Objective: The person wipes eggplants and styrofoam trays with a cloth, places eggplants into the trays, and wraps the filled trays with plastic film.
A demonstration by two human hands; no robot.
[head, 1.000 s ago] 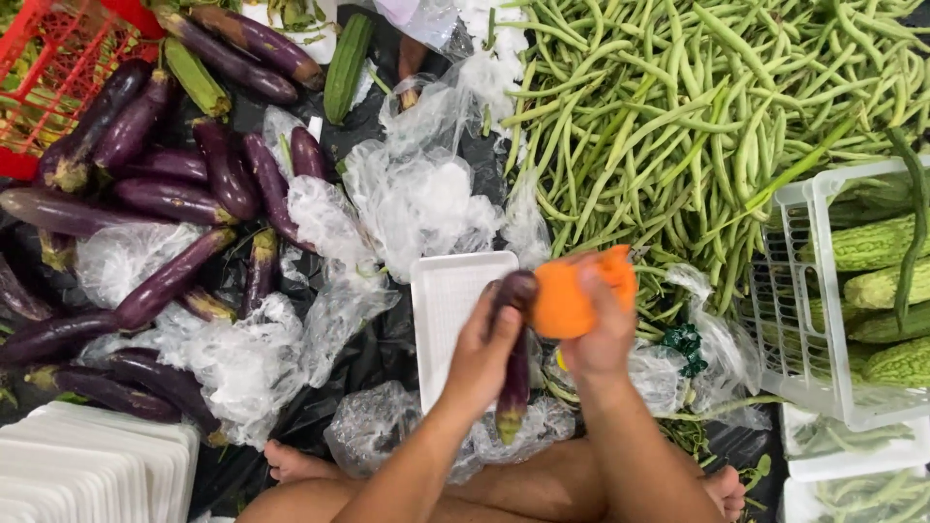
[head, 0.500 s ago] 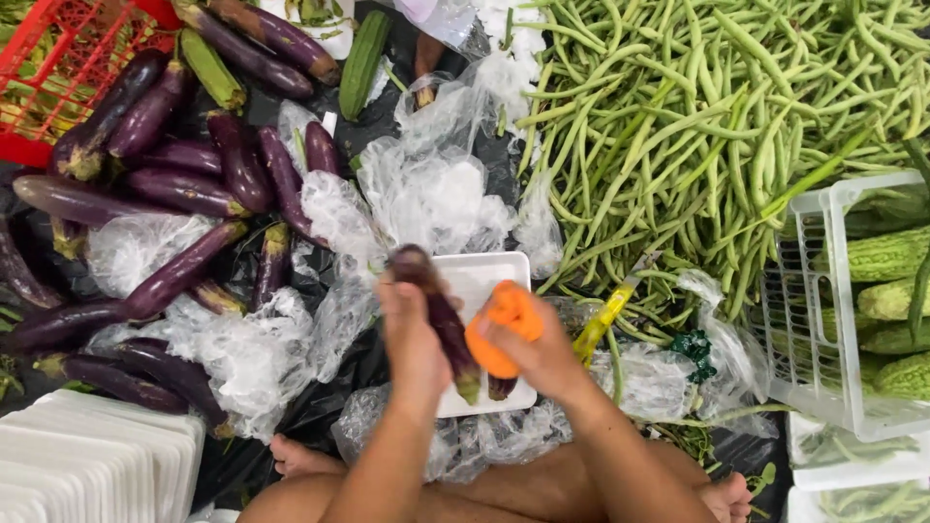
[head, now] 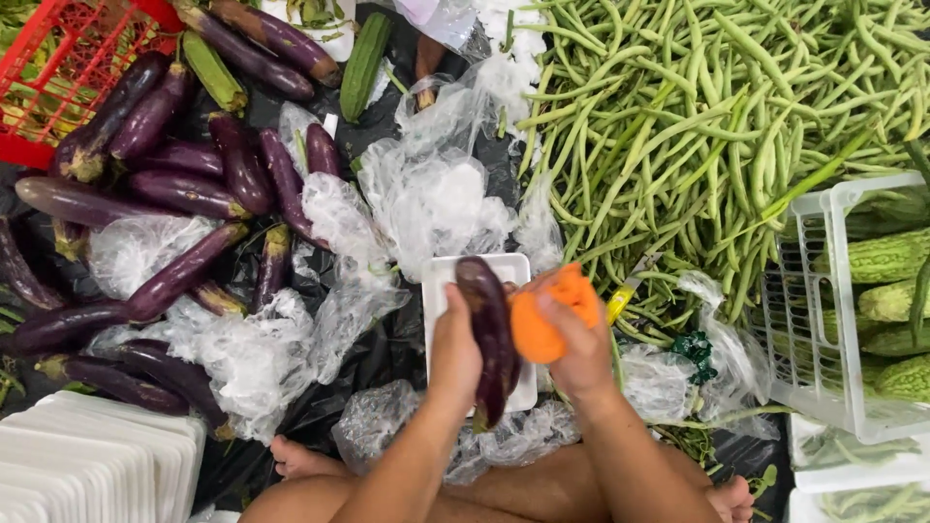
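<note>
Watching remotely, I am seeing my left hand (head: 455, 353) gripping a long purple eggplant (head: 489, 334) upright over the white foam tray (head: 444, 281), while my right hand (head: 579, 353) is pinching an orange cloth (head: 542, 315) against it. The eggplant looks liable to slip from a one-handed hold and miss the tray if the cloth is pushing too hard. Crumpled clear plastic bags (head: 426, 199) are crowding the tray; beyond, green beans (head: 697, 107) are lying heaped.
</note>
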